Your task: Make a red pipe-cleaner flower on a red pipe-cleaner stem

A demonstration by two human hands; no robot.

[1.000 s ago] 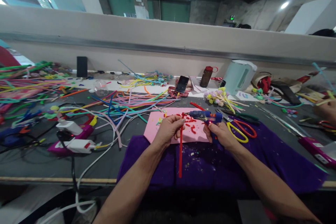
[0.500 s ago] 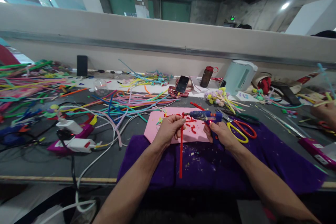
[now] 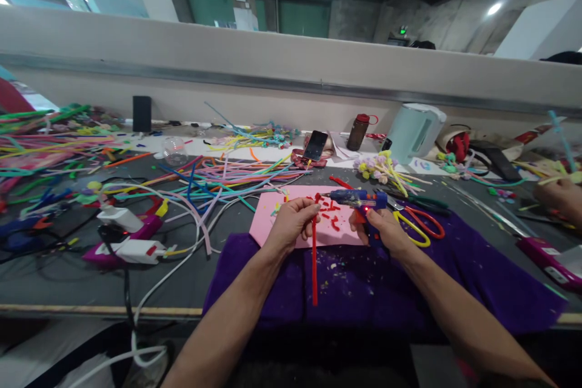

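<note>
Pinched in my left hand [image 3: 294,224] is a red pipe cleaner [image 3: 314,270] that hangs straight down, its top end poking above my fingertips. My right hand [image 3: 382,229] is wrapped around the handle of a blue glue gun [image 3: 357,197], whose small light glows red. The gun's nozzle points left and is close to the pipe cleaner's top; whether they touch I cannot tell. Beneath both hands lies a pink sheet [image 3: 266,227] scattered with short red pieces [image 3: 335,222]. It rests on a purple cloth [image 3: 282,291].
Scissors with red and yellow handles [image 3: 418,227] lie right of my right hand. Loose pipe cleaners [image 3: 227,176], a phone [image 3: 315,145], a bottle [image 3: 357,133] and a kettle [image 3: 413,133] stand behind. Power strips [image 3: 136,248] with cables are at left. Another person's hand [image 3: 559,197] is at far right.
The glue gun's nozzle has shifted slightly left, toward the top of the red pipe cleaner. The pipe cleaner's lower end has swung a little right. My left hand has barely moved.
</note>
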